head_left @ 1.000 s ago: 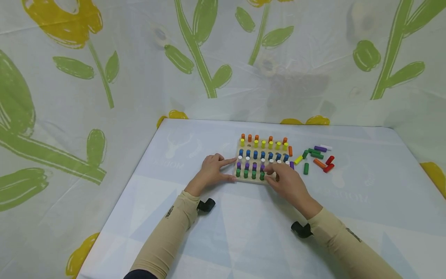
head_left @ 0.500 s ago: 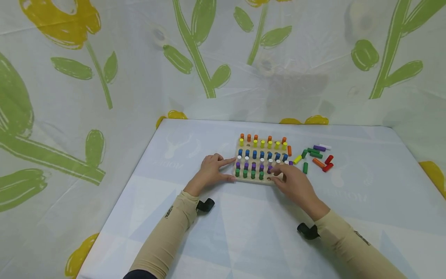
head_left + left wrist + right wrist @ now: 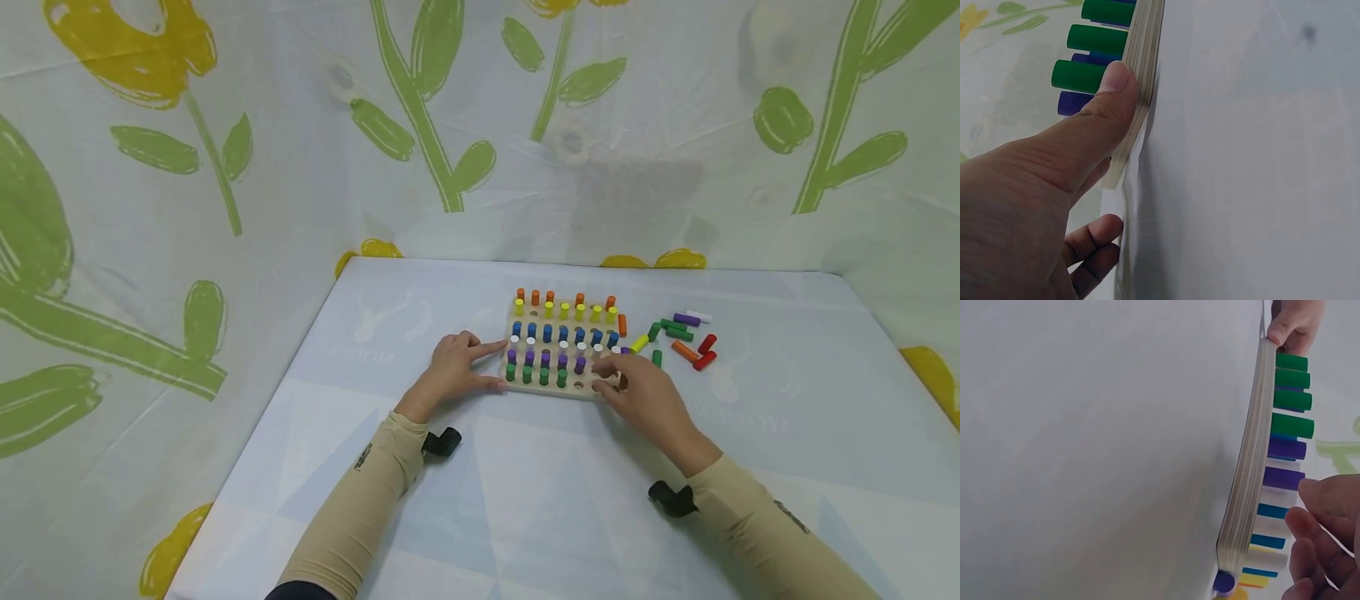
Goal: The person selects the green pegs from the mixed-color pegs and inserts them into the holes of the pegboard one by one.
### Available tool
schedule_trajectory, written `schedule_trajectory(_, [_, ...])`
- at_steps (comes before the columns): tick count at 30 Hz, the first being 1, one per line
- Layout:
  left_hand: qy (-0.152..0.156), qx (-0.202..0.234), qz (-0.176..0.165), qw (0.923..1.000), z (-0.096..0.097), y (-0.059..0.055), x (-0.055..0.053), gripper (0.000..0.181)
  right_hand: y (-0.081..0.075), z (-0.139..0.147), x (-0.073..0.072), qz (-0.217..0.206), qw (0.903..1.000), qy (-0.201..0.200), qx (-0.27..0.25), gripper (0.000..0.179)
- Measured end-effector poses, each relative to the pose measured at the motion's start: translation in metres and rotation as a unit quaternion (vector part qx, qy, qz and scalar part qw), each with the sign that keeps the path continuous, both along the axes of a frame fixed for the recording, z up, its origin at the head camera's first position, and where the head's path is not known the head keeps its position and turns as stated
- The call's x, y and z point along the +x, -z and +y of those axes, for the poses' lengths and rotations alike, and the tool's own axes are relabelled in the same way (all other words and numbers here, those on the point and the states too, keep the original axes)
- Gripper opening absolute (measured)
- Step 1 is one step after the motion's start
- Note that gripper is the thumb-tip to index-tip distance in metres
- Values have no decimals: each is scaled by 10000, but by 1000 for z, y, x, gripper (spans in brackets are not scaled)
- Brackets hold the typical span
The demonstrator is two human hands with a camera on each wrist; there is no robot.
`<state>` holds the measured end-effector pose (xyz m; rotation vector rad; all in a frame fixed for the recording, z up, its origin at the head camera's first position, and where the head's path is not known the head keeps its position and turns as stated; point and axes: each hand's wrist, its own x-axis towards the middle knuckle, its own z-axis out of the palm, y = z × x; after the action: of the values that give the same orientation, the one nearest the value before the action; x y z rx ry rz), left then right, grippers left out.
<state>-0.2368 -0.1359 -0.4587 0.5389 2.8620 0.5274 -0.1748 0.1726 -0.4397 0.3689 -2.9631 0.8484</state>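
Observation:
A wooden pegboard (image 3: pixel 555 392) with rows of coloured pegs lies on the table. My left hand (image 3: pixel 454 369) steadies its left side: index finger straight against the edge, thumb (image 3: pixel 1116 78) at the front corner beside a green peg (image 3: pixel 1079 76). Over the board's front right part is my right hand (image 3: pixel 643 396), thumb and index finger apart with nothing between them. In the right wrist view its thumb tip overlaps the end of a standing purple peg (image 3: pixel 1284 478). The front row has several green pegs (image 3: pixel 562 378) at its left and a bare hole (image 3: pixel 578 386) beyond them.
Loose pegs lie right of the board, among them a purple peg (image 3: pixel 686 319), a white peg (image 3: pixel 700 317), a yellow peg (image 3: pixel 639 343), an orange peg (image 3: pixel 684 351) and a red peg (image 3: pixel 705 361). An orange peg (image 3: pixel 622 325) lies against the board's right edge.
My right hand has moved right along the board, uncovering a purple peg standing in the second row and a bare front-row hole. The left hand stays in place.

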Motion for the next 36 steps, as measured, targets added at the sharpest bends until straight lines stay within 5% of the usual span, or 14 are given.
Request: schedule_trajectory(36, [83, -18, 149, 9999, -1, 4, -2, 81, -1, 28, 3, 103, 9993, 323, 129, 31])
